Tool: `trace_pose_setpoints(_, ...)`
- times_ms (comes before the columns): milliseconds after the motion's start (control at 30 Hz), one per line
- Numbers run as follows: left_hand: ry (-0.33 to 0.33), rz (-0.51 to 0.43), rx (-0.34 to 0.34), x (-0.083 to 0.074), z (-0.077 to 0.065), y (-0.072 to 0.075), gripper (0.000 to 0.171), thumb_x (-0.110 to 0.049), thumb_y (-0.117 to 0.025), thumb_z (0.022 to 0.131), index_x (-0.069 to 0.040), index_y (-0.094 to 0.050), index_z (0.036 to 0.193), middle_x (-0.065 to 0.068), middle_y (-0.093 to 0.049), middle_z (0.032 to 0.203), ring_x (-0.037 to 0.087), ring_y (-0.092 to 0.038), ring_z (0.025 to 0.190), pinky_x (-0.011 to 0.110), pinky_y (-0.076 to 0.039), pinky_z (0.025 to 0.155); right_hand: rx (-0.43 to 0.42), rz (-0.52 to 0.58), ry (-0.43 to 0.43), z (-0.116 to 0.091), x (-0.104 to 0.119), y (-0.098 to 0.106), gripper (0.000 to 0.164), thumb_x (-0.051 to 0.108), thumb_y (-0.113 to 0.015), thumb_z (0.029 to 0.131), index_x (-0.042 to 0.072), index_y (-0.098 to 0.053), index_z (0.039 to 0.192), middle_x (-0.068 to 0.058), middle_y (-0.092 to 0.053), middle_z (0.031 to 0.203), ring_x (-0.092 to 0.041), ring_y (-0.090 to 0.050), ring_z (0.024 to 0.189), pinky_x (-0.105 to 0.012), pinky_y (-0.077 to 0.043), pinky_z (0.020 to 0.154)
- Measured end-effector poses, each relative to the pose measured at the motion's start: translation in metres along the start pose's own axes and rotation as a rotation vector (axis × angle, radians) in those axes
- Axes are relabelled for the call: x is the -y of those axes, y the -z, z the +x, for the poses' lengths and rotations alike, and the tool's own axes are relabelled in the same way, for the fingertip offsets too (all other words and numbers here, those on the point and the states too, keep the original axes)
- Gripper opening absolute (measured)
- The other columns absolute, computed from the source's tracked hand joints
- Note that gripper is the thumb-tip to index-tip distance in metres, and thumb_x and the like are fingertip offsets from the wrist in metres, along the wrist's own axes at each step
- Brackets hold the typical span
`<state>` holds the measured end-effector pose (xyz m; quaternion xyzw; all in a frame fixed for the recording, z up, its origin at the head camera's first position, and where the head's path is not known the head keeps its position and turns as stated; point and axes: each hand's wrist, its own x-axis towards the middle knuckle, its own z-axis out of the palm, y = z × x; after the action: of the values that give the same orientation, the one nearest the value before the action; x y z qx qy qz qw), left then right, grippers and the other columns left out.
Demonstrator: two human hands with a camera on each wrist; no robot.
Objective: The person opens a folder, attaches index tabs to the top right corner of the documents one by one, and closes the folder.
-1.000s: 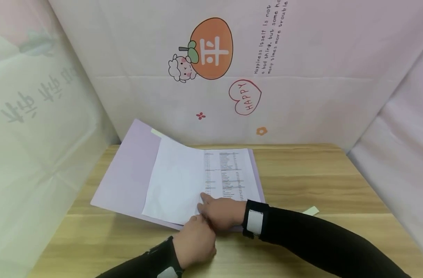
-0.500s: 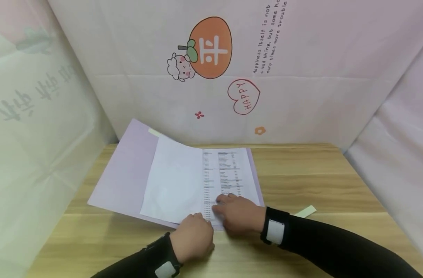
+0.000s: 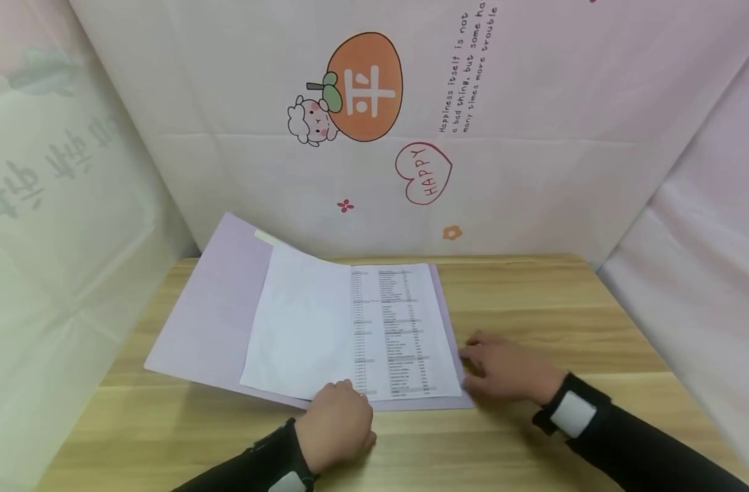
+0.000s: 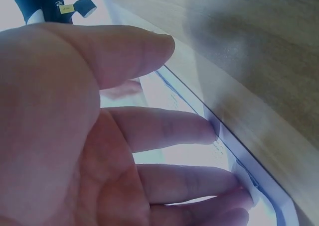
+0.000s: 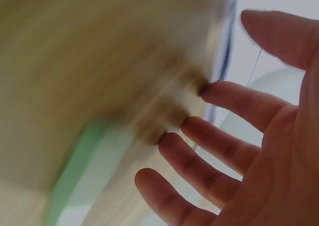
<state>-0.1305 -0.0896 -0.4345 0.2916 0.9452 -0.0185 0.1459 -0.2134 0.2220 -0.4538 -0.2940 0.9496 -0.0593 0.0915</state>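
Note:
A lilac folder (image 3: pixel 205 318) lies spread on the table, its left cover raised. Inside it, a white blank page (image 3: pixel 297 321) is turned to the left, and a page printed with rows of text (image 3: pixel 405 355) lies on the right. My left hand (image 3: pixel 335 427) rests at the lower edge near the fold; in the left wrist view its fingers (image 4: pixel 174 129) are fairly straight over the paper, thumb apart. My right hand (image 3: pixel 512 369) is at the folder's right edge. Its fingers (image 5: pixel 234 104) are spread in the right wrist view, holding nothing.
On the wooden table (image 3: pixel 522 294), a strip with a green edge (image 5: pixel 89 166) lies near my right hand. Another pale strip (image 3: pixel 266 238) is at the folder's top left. A printed cloth (image 3: pixel 534 191) hangs behind, with cloth on both sides.
My right hand has moved right from the fold, across the printed page to beyond the folder's right edge, uncovering the page. My left hand has stayed nearly in place.

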Motion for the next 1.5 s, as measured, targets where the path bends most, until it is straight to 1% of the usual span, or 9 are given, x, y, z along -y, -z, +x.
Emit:
trace_pose_setpoints(100,0.001,0.002,-0.001,-0.001,-0.001,0.001,0.042,-0.045,-0.067,0.09,-0.009,-0.069,0.068,0.0,-0.053,0.063,0.016,-0.045,0.067,0.033,-0.043,0.067,-0.002,0.028,-0.047,-0.018,-0.032,0.008,0.064,0.053,-0.068,0.089,0.002,-0.065,0.128,-0.017,-0.058,0.127,-0.032,-0.06,0.107,-0.051,-0.049,0.089)
trace_pose_setpoints(233,0.006,-0.001,0.005,-0.001,-0.002,0.002,0.044,-0.046,-0.067,0.09,-0.009,-0.068,0.068,0.0,-0.051,0.063,0.016,-0.044,0.067,0.032,-0.041,0.065,0.01,0.044,-0.061,-0.044,-0.067,0.016,0.067,0.056,-0.066,0.089,0.0,-0.066,0.125,-0.022,-0.058,0.126,-0.037,-0.061,0.106,-0.054,-0.049,0.087)
trace_pose_setpoints(433,0.008,0.002,-0.025,-0.002,-0.004,0.0,0.045,-0.048,-0.067,0.089,-0.008,-0.067,0.068,0.001,-0.052,0.064,0.016,-0.044,0.068,0.032,-0.041,0.064,-0.001,0.067,-0.022,-0.074,-0.089,0.012,0.062,0.051,-0.077,0.082,0.005,-0.067,0.123,-0.027,-0.056,0.129,-0.045,-0.057,0.112,-0.058,-0.048,0.088)
trace_pose_setpoints(667,0.018,-0.022,-0.051,-0.001,-0.008,-0.004,0.045,-0.048,-0.068,0.088,-0.009,-0.064,0.067,0.001,-0.05,0.063,0.016,-0.044,0.068,0.031,-0.041,0.063,-0.09,0.05,-0.009,-0.08,-0.084,-0.004,0.033,0.023,-0.083,0.079,0.016,-0.069,0.109,-0.024,-0.057,0.127,-0.037,-0.063,0.103,-0.048,-0.054,0.08)
trace_pose_setpoints(833,0.021,-0.025,-0.05,0.0,-0.007,-0.004,0.044,-0.049,-0.067,0.088,-0.008,-0.065,0.07,0.001,-0.051,0.064,0.015,-0.045,0.069,0.031,-0.041,0.063,-0.123,0.029,-0.027,-0.077,-0.081,-0.005,0.022,0.021,-0.081,0.082,0.02,-0.07,0.101,-0.015,-0.06,0.12,-0.029,-0.065,0.098,-0.042,-0.055,0.076)
trace_pose_setpoints(933,0.02,-0.022,-0.053,0.0,-0.007,-0.004,0.043,-0.049,-0.067,0.088,-0.008,-0.067,0.075,0.002,-0.054,0.066,0.015,-0.046,0.071,0.031,-0.042,0.063,-0.146,0.0,-0.043,-0.075,-0.08,-0.005,0.018,0.021,-0.08,0.084,0.018,-0.069,0.098,-0.005,-0.061,0.109,-0.017,-0.062,0.088,-0.036,-0.054,0.071)
trace_pose_setpoints(1067,0.016,0.004,-0.061,-0.002,-0.006,-0.005,0.046,-0.05,-0.067,0.088,-0.004,-0.073,0.089,0.007,-0.062,0.076,0.018,-0.054,0.079,0.034,-0.046,0.069,-0.189,-0.014,-0.075,-0.071,-0.076,-0.008,0.013,0.02,-0.076,0.086,0.016,-0.065,0.092,0.008,-0.054,0.086,-0.003,-0.05,0.071,-0.028,-0.048,0.061)
trace_pose_setpoints(1300,0.053,0.027,-0.061,-0.006,-0.004,-0.009,0.054,-0.051,-0.066,0.089,-0.001,-0.073,0.107,0.015,-0.067,0.097,0.026,-0.059,0.095,0.04,-0.048,0.082,-0.306,0.034,-0.09,-0.058,-0.056,0.009,0.014,0.018,-0.076,0.088,0.016,-0.062,0.089,0.013,-0.047,0.067,-0.003,-0.039,0.054,-0.025,-0.038,0.048)
trace_pose_setpoints(1500,0.1,0.072,-0.042,-0.009,-0.004,-0.015,0.062,-0.054,-0.064,0.09,0.001,-0.07,0.118,0.022,-0.064,0.112,0.031,-0.058,0.106,0.042,-0.047,0.089,-0.39,0.049,-0.049,-0.043,-0.034,0.028,0.013,0.023,-0.074,0.09,0.015,-0.064,0.094,0.015,-0.047,0.067,-0.001,-0.039,0.053,-0.024,-0.038,0.047)
